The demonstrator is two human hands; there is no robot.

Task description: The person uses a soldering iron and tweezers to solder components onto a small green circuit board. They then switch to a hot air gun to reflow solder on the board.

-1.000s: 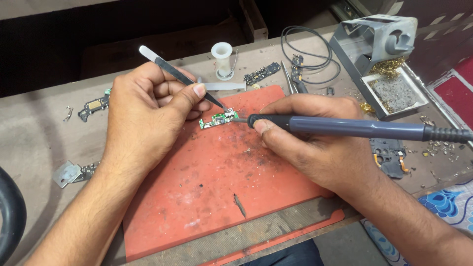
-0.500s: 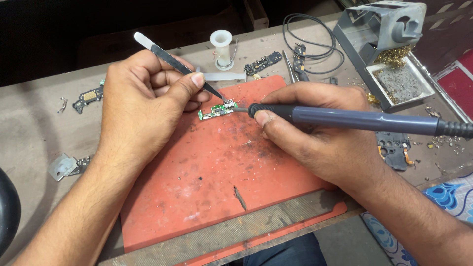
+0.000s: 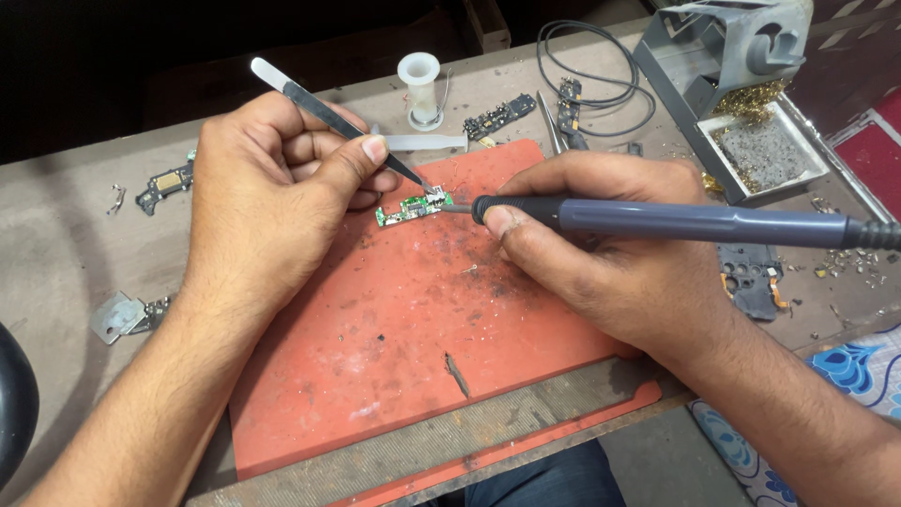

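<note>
A small green circuit board [image 3: 413, 208] lies near the far edge of an orange-red work mat [image 3: 394, 357]. My left hand [image 3: 272, 202] pinches metal tweezers [image 3: 324, 113], whose tips touch the board's right end. My right hand [image 3: 610, 253] grips a grey soldering iron [image 3: 685, 223] like a pen. Its tip meets the board at the same spot as the tweezers.
Behind the mat stand a white solder spool [image 3: 419, 89], a white plastic pry tool [image 3: 427, 143], small dark circuit boards [image 3: 497, 117] and a coiled black cable [image 3: 582, 66]. A grey iron stand with brass wool [image 3: 751, 103] sits at the right. Metal scraps [image 3: 122, 314] lie at the left.
Both hands have stayed on the board with tweezers and iron. The view has shifted slightly, and the iron tip has closed in on the board's right end.
</note>
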